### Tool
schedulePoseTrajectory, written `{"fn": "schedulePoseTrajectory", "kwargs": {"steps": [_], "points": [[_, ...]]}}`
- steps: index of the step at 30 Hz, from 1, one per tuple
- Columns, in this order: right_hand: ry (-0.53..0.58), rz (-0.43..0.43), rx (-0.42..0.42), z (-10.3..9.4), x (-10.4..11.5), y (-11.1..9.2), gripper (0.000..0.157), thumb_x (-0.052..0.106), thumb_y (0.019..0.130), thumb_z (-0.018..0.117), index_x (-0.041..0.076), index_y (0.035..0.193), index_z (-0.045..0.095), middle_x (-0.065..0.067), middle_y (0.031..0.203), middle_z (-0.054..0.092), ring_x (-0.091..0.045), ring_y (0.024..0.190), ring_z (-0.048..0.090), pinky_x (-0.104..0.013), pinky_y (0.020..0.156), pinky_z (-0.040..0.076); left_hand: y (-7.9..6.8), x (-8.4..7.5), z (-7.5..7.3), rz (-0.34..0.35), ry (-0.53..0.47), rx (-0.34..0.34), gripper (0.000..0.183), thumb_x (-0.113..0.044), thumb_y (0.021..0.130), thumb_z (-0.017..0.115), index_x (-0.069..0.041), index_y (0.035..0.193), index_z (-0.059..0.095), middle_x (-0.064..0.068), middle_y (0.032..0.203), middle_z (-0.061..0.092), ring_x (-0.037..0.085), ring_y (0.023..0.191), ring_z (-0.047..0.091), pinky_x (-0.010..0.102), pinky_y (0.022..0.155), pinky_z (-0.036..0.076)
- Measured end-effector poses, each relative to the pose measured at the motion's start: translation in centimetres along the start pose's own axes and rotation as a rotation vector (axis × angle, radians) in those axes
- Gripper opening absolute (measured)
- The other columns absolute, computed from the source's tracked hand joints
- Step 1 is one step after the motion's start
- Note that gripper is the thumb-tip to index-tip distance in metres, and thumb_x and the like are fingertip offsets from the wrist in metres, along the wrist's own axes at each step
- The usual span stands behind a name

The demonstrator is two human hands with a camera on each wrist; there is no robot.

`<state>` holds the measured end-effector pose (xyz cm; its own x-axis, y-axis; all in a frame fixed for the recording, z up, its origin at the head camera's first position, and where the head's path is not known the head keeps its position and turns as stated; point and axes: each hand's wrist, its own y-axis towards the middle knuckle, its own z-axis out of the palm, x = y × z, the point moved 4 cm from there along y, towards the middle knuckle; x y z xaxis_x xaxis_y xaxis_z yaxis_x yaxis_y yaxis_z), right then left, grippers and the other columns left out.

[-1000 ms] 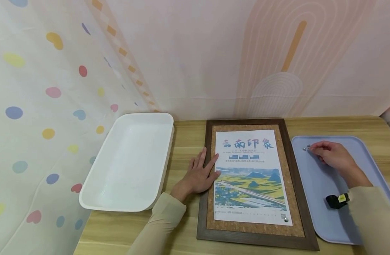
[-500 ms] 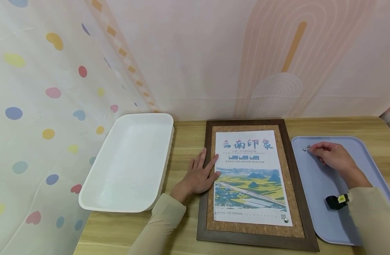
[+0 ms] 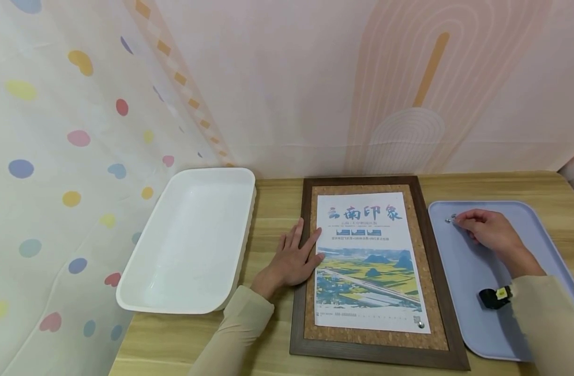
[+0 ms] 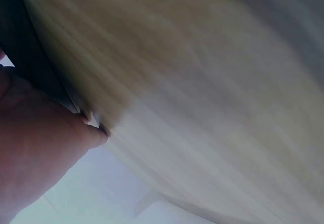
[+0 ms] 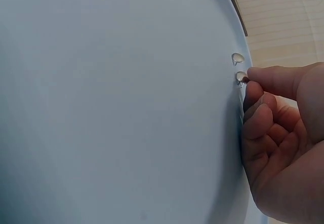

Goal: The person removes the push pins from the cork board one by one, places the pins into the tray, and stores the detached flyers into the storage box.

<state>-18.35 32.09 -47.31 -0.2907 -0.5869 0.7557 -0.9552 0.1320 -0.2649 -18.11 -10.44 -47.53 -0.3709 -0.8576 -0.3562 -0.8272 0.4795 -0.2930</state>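
Note:
A cork board (image 3: 432, 318) in a dark wooden frame lies on the table in the head view, with a printed poster (image 3: 369, 271) flat on it. One silver thumbtack (image 3: 420, 325) sits at the poster's lower right corner. My left hand (image 3: 291, 261) rests spread over the board's left frame edge, thumb and forefinger touching the poster's margin. Over the blue tray (image 3: 465, 297), my right hand (image 3: 493, 232) pinches at a thumbtack (image 5: 240, 76) with thumb and forefinger; the fingertips partly cover it. Another thumbtack (image 5: 237, 58) lies beside it on the tray.
A deep white plastic bin (image 3: 188, 240) stands on the wooden table (image 3: 277, 198), left of the board. The tray lies close against the board's right side. A patterned cloth (image 3: 287, 89) hangs behind the table. A black device (image 3: 491, 298) is at my right wrist.

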Motion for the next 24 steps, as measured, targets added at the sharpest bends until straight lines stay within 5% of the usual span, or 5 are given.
{"fn": "schedulePoseTrajectory", "kwargs": {"steps": [11, 18, 24], "points": [[-0.039, -0.079, 0.027, 0.0, 0.6, -1.3, 0.036, 0.025, 0.104, 0.05, -0.006, 0.119, 0.058, 0.001, 0.077, 0.056, -0.011, 0.064, 0.049, -0.028, 0.056, 0.044, -0.1, 0.0, 0.4, -0.005, -0.019, 0.014, 0.064, -0.05, 0.105, 0.032, -0.027, 0.161, 0.012, 0.014, 0.165, -0.016, 0.034, 0.153, -0.006, 0.058, 0.12, 0.003], [-0.075, -0.307, 0.057, 0.5, 3.4, -4.0, 0.019, 0.007, 0.098, 0.058, -0.005, 0.112, 0.063, -0.005, 0.076, 0.056, -0.012, 0.06, 0.048, -0.027, 0.052, 0.043, 0.0, 0.3, 0.4, 0.003, -0.028, 0.011, 0.064, -0.05, 0.105, 0.031, -0.027, 0.161, 0.01, 0.014, 0.165, -0.017, 0.033, 0.153, -0.008, 0.059, 0.12, 0.001], [-0.088, -0.515, 0.161, 1.9, 5.6, -6.3, 0.012, -0.003, 0.092, 0.064, 0.002, 0.102, 0.067, -0.003, 0.082, 0.062, -0.011, 0.068, 0.052, -0.024, 0.056, 0.045, 0.2, 0.3, 0.3, 0.005, -0.029, 0.001, 0.064, -0.051, 0.105, 0.031, -0.027, 0.161, 0.01, 0.013, 0.165, -0.018, 0.032, 0.153, -0.008, 0.058, 0.12, 0.001]]}}
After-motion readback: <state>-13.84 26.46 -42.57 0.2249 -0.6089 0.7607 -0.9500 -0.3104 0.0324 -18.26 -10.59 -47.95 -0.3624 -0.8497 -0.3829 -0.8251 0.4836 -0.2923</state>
